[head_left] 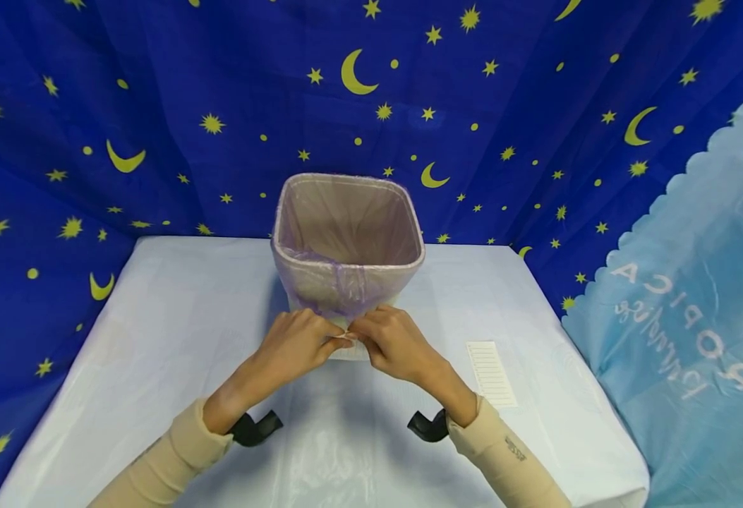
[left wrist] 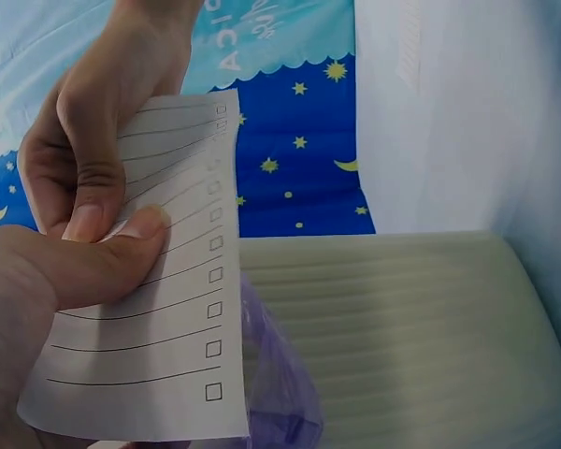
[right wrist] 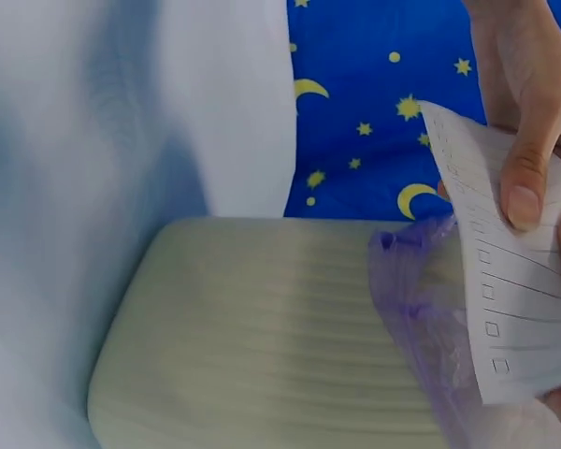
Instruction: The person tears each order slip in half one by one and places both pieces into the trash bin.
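A checklist sheet (left wrist: 168,346) with ruled lines and small boxes is held between both hands in front of the bin. My left hand (head_left: 298,341) pinches it, thumb on the printed face. Right beside it, my right hand (head_left: 396,342) pinches the same sheet, the two thumbs close together. From the head the sheet shows almost edge-on, largely hidden by the fingers. Just behind the hands stands a pale ribbed trash bin (right wrist: 252,327), its mouth facing up. A translucent purple trash bag (head_left: 358,286) lines it and folds over the rim, hanging down the near side.
Another lined checklist slip (head_left: 492,374) lies on the white-covered table (head_left: 200,296), right of the bin. Black wrist mounts (head_left: 257,427) sit under both forearms. A blue star-and-moon curtain (head_left: 231,85) hangs behind, and a light-blue cloth (head_left: 695,317) hangs at the right.
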Demonstrator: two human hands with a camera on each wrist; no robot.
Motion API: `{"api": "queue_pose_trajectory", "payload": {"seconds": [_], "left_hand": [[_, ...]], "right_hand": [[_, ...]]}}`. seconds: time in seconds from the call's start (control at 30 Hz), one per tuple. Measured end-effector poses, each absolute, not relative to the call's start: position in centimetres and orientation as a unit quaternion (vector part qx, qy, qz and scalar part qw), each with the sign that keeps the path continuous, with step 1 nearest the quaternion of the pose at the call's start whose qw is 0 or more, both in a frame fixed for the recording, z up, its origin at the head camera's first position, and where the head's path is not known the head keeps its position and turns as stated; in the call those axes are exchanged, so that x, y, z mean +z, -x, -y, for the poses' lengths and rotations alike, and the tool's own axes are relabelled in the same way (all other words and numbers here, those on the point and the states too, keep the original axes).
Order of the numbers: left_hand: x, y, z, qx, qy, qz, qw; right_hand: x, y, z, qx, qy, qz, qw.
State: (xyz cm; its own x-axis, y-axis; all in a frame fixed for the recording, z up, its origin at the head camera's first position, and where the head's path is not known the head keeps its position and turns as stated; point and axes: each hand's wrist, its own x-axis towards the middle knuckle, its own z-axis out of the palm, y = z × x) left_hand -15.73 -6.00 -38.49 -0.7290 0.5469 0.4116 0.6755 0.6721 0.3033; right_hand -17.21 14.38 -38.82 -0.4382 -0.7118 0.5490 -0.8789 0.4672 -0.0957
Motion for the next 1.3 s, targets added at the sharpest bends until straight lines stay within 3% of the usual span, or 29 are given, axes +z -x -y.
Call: {"api": "queue_pose_trajectory", "payload": {"seconds": [0.4,1.13,1.23,1.3], "left_hand": [[-38.4,15.7,5.9,-0.193,0.349,0.890,0.221],[-39.2,15.1,5.4,-0.156,0.338,0.887,0.273],[-39.1,15.0,5.5,-0.159,0.341,0.890,0.257],[-38.9,15.0,5.5,-0.173,0.335,0.902,0.211]], "right_hand": [[-38.9,17.2,-13.6,0.283,-0.411,0.846,0.186],[-39.2,17.8,-13.1,0.484,-0.247,0.839,-0.020],[-39.4,17.9,-13.2,0.491,-0.240,0.837,-0.035],[-39.5,18.0,-13.3,0.476,-0.253,0.842,-0.029]]}}
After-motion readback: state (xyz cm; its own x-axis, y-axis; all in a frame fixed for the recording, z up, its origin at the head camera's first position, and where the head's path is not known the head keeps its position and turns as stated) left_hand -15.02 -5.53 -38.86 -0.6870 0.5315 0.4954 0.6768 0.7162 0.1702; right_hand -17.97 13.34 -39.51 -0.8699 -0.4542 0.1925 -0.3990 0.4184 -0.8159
